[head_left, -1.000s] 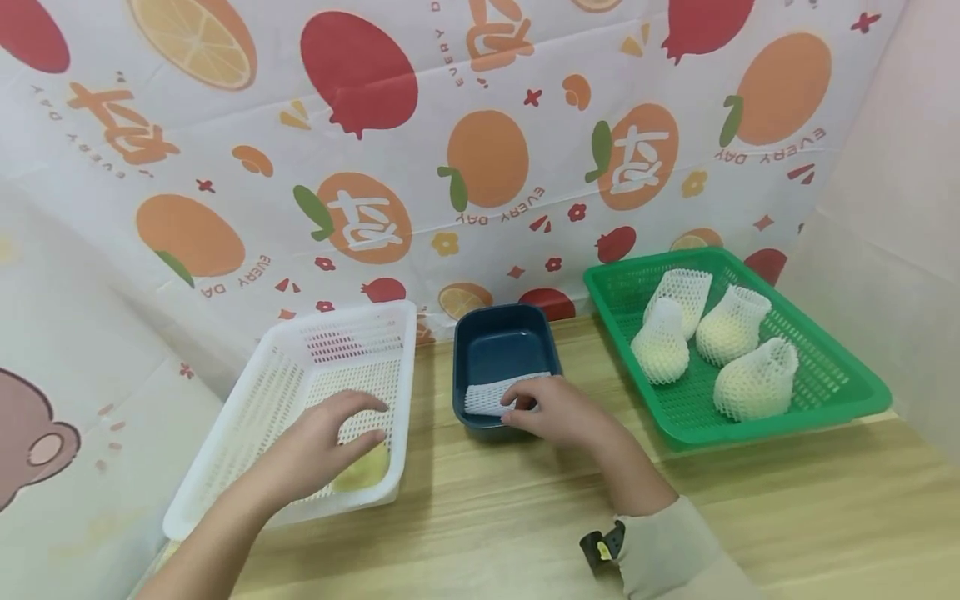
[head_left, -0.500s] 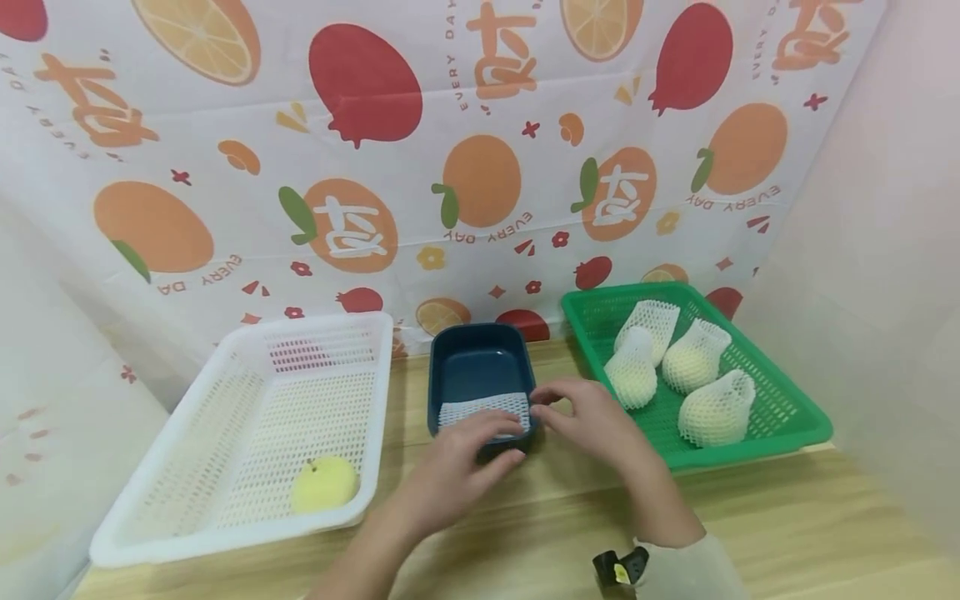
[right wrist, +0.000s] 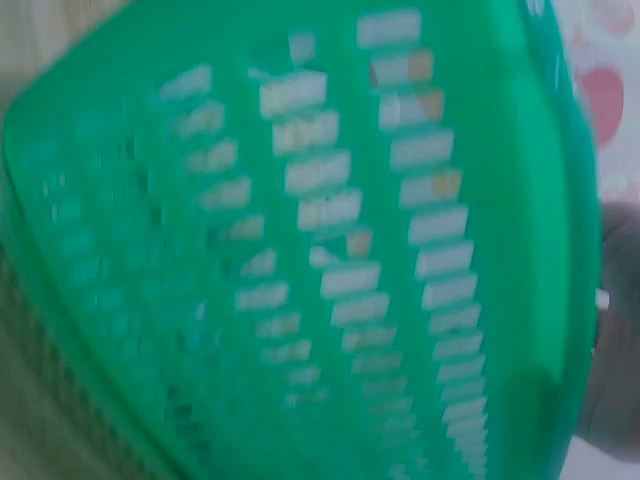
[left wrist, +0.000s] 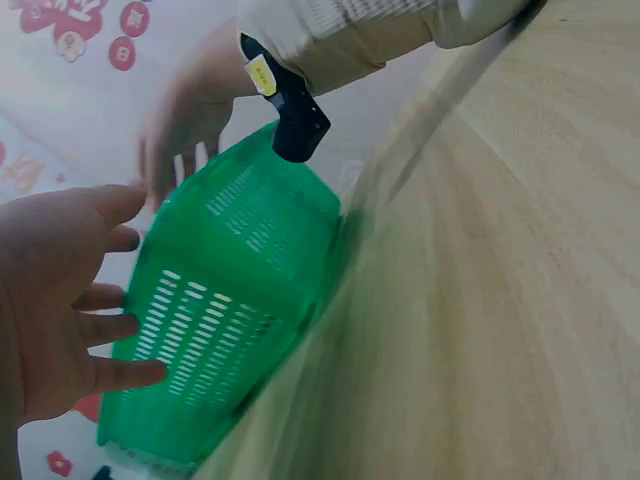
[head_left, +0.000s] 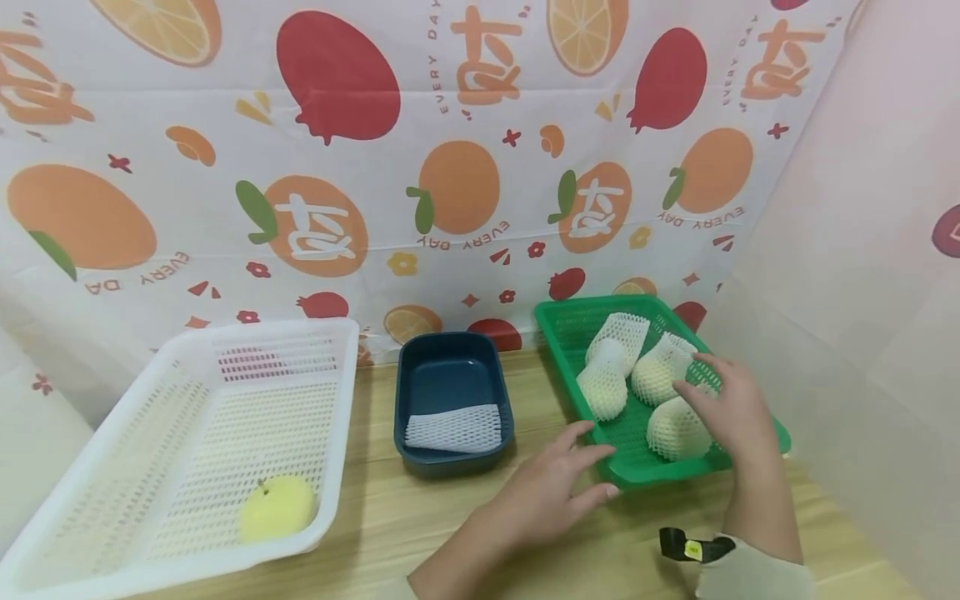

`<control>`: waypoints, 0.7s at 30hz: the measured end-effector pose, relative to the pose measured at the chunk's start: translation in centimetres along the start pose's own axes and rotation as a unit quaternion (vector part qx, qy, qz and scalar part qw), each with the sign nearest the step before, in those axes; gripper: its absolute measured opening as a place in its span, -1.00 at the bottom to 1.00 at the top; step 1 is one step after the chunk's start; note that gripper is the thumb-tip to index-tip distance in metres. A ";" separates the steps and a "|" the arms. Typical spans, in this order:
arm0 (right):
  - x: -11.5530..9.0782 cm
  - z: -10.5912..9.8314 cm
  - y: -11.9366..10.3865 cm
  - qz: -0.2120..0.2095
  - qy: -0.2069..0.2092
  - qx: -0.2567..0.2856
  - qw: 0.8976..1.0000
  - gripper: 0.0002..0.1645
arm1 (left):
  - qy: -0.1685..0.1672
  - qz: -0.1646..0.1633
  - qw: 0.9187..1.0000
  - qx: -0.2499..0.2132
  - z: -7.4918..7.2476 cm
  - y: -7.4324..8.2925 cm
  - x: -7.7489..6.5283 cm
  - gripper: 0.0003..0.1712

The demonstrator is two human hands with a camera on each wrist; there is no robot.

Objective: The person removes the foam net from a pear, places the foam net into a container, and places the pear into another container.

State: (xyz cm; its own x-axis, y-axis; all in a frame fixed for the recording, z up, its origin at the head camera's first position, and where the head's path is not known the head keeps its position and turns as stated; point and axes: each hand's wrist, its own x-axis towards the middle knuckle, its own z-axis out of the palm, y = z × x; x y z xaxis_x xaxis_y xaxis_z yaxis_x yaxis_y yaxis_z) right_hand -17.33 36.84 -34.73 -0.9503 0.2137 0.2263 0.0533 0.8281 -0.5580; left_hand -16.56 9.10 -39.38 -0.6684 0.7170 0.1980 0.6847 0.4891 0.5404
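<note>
The green basket point(head_left: 630, 475) stands at the right, holding several pale yellow fruits in white foam nets point(head_left: 678, 429). My right hand point(head_left: 738, 412) hovers over its right side, thumb and fingers spread above the netted fruits, nothing visibly gripped. By the basket's front-left corner is my left hand point(head_left: 543, 492), fingers extended and apart; the left wrist view shows this left hand point(left wrist: 60, 300) close to the basket wall point(left wrist: 200, 330). In the right wrist view the blurred basket side point(right wrist: 400, 250) hides most of my right hand point(right wrist: 612, 350).
A dark blue tray point(head_left: 450, 379) in the middle holds a flat white foam net point(head_left: 453, 429). At the left, a white basket point(head_left: 341, 433) contains one yellow fruit with a stem point(head_left: 277, 508). A fruit-print cloth point(head_left: 390, 208) hangs behind the wooden table point(head_left: 367, 533).
Both hands have moved right, from the white basket and blue tray to the green basket. The view has shifted, so the containers appear further left. The foam net still lies in the tray.
</note>
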 end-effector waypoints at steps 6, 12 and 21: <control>0.4 0.0 2.6 0.069 -0.069 -0.024 0.995 -0.05 | 0.010 0.008 1.000 0.008 0.8 -0.3 0.3 -0.48; 0.6 1.4 2.8 0.060 -0.060 -0.034 0.996 -0.33 | 0.012 0.015 1.000 0.025 0.9 -0.5 -0.2 -0.44; 0.3 1.5 2.7 0.041 -0.018 -0.019 0.999 -0.48 | -0.013 0.021 0.999 0.033 0.7 -0.5 -0.6 -0.38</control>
State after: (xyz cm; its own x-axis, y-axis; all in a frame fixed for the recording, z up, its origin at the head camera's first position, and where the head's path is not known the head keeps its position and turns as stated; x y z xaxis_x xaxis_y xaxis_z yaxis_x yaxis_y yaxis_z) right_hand -17.93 38.37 -37.42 -0.9528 0.2629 0.1520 0.1417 0.8275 -0.5432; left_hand -16.27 8.76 -40.38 -0.6308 0.7504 0.1974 0.7309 0.4891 0.4760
